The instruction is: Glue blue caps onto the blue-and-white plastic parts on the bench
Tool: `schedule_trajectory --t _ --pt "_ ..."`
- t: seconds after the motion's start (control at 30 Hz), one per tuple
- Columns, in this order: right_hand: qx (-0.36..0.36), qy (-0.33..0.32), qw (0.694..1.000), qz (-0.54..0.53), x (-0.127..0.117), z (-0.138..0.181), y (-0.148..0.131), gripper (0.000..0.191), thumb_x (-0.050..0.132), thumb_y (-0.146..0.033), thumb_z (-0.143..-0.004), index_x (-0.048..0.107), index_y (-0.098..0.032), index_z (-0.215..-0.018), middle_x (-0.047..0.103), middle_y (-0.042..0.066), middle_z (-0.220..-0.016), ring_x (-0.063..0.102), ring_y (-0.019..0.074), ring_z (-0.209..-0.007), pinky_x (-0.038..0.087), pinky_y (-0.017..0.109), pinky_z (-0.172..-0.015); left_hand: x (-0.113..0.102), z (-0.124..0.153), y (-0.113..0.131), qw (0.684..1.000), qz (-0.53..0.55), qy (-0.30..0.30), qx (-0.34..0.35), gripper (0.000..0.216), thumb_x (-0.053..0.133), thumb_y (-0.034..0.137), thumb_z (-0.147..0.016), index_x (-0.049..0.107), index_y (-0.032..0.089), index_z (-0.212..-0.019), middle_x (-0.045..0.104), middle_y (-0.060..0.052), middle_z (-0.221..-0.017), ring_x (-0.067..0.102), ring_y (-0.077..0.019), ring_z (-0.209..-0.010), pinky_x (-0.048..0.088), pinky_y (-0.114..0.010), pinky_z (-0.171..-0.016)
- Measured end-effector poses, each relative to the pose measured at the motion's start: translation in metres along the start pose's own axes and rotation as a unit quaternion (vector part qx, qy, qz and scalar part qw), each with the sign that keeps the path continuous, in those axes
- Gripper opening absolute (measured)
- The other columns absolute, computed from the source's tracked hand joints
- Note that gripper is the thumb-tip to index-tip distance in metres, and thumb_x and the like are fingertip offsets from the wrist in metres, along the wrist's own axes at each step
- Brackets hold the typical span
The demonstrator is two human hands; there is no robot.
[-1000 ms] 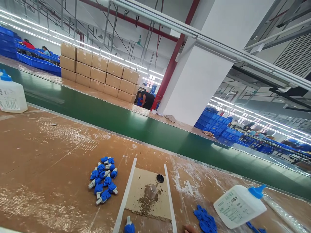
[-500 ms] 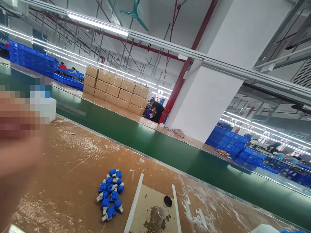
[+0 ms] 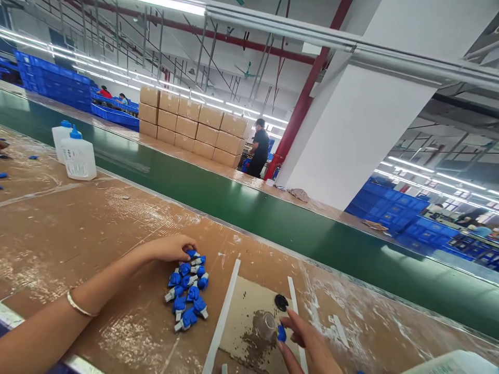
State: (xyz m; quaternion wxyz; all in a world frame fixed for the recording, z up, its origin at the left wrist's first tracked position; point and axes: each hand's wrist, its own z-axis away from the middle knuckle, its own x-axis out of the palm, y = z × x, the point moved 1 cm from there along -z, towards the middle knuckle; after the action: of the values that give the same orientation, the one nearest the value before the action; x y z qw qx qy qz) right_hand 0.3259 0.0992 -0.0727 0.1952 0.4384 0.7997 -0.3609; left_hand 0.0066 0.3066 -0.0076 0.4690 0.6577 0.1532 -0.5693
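Observation:
My left hand (image 3: 171, 248), a bangle on its wrist, reaches to the far end of a pile of small blue-and-grey parts (image 3: 191, 293). Its fingers are closed around one blue part (image 3: 192, 253) there. Lower right, my right hand (image 3: 310, 340) pinches a small blue piece (image 3: 281, 333) between thumb and fingers. That piece is beside a clear cup-like object (image 3: 266, 326) on a wet, stained tan board (image 3: 237, 332). A black round lid (image 3: 281, 302) lies near the board's upper right, just above my right fingertips.
Beyond the worktable (image 3: 97, 228) runs a green conveyor belt (image 3: 218, 189). White bottles with blue caps (image 3: 80, 158) stand at the left, and another white container (image 3: 452, 363) at lower right. Stacked cartons (image 3: 187, 124) and a person (image 3: 259, 148) are behind the belt. Another person's fingers (image 3: 3, 150) show at the left edge.
Both my hands have come into view, the left at the pile and the right beside the cup with a blue piece. The blurred shape at the left is gone. The far person now stands upright.

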Motion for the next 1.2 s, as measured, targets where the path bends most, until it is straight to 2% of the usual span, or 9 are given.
schedule_trajectory --t 0.2,0.37,0.53,0.6,0.7,0.73,0.83,0.97,1.2 --pt "-0.056 -0.057 0.996 0.035 0.009 -0.01 -0.002 0.042 0.04 -0.03 -0.09 0.036 -0.025 -0.132 0.064 0.004 -0.099 0.059 0.0176 -0.087 0.049 0.029 -0.076 0.004 -0.008 -0.011 0.995 -0.036 0.086 -0.04 0.047 0.041 0.005 -0.066 0.067 0.022 -0.102 0.064 -0.004 -0.109 0.056 -0.019 -0.102 0.039 -0.025 -0.088" --pt "-0.055 -0.051 0.997 0.028 0.01 -0.013 -0.007 0.039 0.041 -0.032 -0.09 0.04 -0.026 -0.129 0.065 0.003 -0.097 0.059 0.0181 -0.087 0.047 0.03 -0.077 0.011 -0.008 -0.001 0.983 -0.046 0.151 -0.09 0.029 0.046 0.03 -0.077 0.066 0.02 -0.095 0.065 -0.009 -0.101 0.058 -0.0259 -0.095 0.043 -0.034 -0.083" --pt "0.093 -0.003 0.987 -0.13 0.006 -0.012 -0.023 0.038 0.055 -0.038 -0.082 0.052 -0.028 -0.119 0.066 0.002 -0.097 0.06 0.0159 -0.083 0.047 0.027 -0.077 0.017 -0.009 0.003 0.976 -0.02 0.193 -0.097 0.018 0.052 0.024 -0.071 0.065 0.017 -0.083 0.063 -0.01 -0.095 0.058 -0.0286 -0.093 0.044 -0.039 -0.082" --pt "0.205 0.035 0.945 -0.253 0.005 -0.01 -0.031 0.041 0.061 -0.042 -0.077 0.054 -0.027 -0.114 0.067 0.003 -0.099 0.061 0.0155 -0.086 0.047 0.026 -0.079 0.016 -0.009 0.01 0.973 0.0 0.213 -0.086 0.021 0.048 0.019 -0.073 0.063 0.017 -0.088 0.063 -0.009 -0.098 0.057 -0.0267 -0.097 0.043 -0.038 -0.086" --pt "0.334 0.086 0.831 -0.436 0.003 -0.009 -0.045 0.046 0.07 -0.045 -0.068 0.058 -0.025 -0.107 0.068 0.005 -0.099 0.061 0.0159 -0.094 0.046 0.024 -0.081 0.018 -0.002 0.038 0.968 0.154 0.194 -0.029 0.029 0.05 0.022 -0.076 0.055 0.019 -0.104 0.062 -0.006 -0.1 0.061 -0.0207 -0.093 0.048 -0.032 -0.081" --pt "0.356 0.1 0.795 -0.481 0.003 -0.01 -0.05 0.046 0.073 -0.045 -0.065 0.059 -0.025 -0.104 0.068 0.004 -0.099 0.061 0.0153 -0.095 0.046 0.023 -0.082 0.023 0.002 0.051 0.95 0.27 0.157 0.003 0.034 0.055 0.024 -0.075 0.052 0.019 -0.108 0.062 -0.005 -0.097 0.063 -0.0199 -0.089 0.049 -0.032 -0.078" --pt "0.372 0.128 0.734 -0.553 0.006 -0.011 -0.064 0.044 0.075 -0.042 -0.064 0.06 -0.027 -0.102 0.069 0.001 -0.096 0.063 0.0128 -0.093 0.046 0.021 -0.082 0.046 0.017 0.091 0.814 0.575 -0.022 0.08 0.047 0.068 0.024 -0.069 0.046 0.022 -0.111 0.059 -0.002 -0.092 0.066 -0.0214 -0.081 0.051 -0.035 -0.072" --pt "0.343 0.137 0.758 -0.539 0.019 -0.006 -0.077 0.044 0.071 -0.04 -0.069 0.056 -0.025 -0.107 0.068 0.006 -0.099 0.063 0.0174 -0.095 0.049 0.027 -0.081 0.08 0.033 0.119 0.718 0.666 -0.174 0.103 0.05 0.073 0.021 -0.067 0.046 0.022 -0.109 0.058 0.0 -0.087 0.067 -0.0189 -0.075 0.049 -0.029 -0.067" --pt "0.285 0.1 0.86 -0.412 0.047 0.007 -0.086 0.046 0.057 -0.041 -0.082 0.043 -0.019 -0.119 0.063 0.014 -0.108 0.06 0.0236 -0.102 0.052 0.037 -0.082 0.094 0.033 0.113 0.71 0.674 -0.184 0.089 0.052 0.077 0.02 -0.064 0.05 0.02 -0.109 0.059 0.0 -0.089 0.063 -0.01 -0.068 0.049 -0.023 -0.064"
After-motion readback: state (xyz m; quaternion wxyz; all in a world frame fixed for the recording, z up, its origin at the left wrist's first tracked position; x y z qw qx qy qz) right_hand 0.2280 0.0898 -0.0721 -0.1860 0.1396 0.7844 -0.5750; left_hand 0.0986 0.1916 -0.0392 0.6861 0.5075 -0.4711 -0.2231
